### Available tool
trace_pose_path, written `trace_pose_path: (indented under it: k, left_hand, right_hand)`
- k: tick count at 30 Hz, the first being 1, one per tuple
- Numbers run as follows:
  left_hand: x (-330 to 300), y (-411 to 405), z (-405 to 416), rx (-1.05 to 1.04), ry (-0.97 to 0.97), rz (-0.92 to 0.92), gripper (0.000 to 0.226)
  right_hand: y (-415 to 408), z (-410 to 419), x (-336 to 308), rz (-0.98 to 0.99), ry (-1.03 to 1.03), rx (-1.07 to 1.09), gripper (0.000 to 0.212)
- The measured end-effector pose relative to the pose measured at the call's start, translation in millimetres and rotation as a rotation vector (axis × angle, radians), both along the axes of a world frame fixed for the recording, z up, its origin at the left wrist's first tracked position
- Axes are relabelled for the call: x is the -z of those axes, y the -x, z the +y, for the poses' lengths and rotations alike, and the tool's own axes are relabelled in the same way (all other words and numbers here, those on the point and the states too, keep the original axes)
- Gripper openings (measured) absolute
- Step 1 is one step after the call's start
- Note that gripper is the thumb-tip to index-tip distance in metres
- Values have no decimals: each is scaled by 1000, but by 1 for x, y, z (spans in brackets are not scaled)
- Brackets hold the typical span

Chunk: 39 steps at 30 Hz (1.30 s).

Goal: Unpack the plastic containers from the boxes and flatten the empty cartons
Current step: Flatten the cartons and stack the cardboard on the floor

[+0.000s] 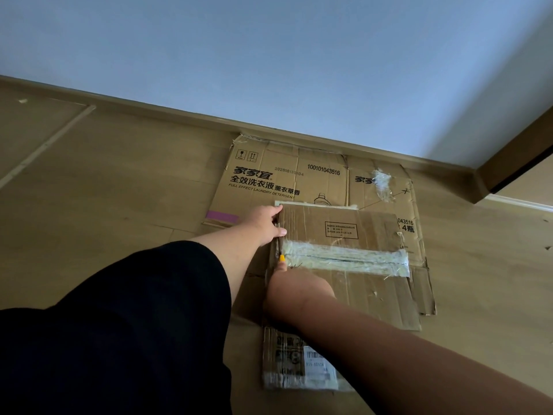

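Now flattened carton [344, 235] edge under left hand [264, 224].

A wooden floor [119, 175] spreads left and right of the hands, a brown skirting [185, 115] runs beyond them under a pale wall [269, 55], and a dark door frame [520, 151] stands far right

Taped brown carton [344, 235] flat atop printed flattened carton [284, 178], floor
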<state>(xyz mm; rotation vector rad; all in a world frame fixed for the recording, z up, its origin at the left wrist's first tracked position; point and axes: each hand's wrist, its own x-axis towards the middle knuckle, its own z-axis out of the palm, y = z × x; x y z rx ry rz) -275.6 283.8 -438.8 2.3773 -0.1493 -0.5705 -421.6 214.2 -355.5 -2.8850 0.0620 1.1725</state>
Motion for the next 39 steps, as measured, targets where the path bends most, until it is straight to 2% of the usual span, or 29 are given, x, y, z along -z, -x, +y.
trace_pose_path:
  k: [8,13,19,24,33,39]
  left_hand:
    - [3,1,0,1,-1,-14,75]
    - [10,6,4,-41,49,5,71]
    - [10,7,7,-73,127,67,71]
    - [9,5,7,-82,145,86,72]
    - [9,5,5,-117,157,119,72]
    - [11,3,0,-47,11,22,70]
  right_hand:
    - [14,-3,-4,43,1,-43,95]
    - [28,-9,7,-86,-85,19,92]
    - [50,-15,23,-261,-179,121,78]
    - [58,-13,26,-271,-135,83,87]
    - [43,-12,16,-198,-98,36,89]
    - [29,-23,8,-134,-137,2,88]
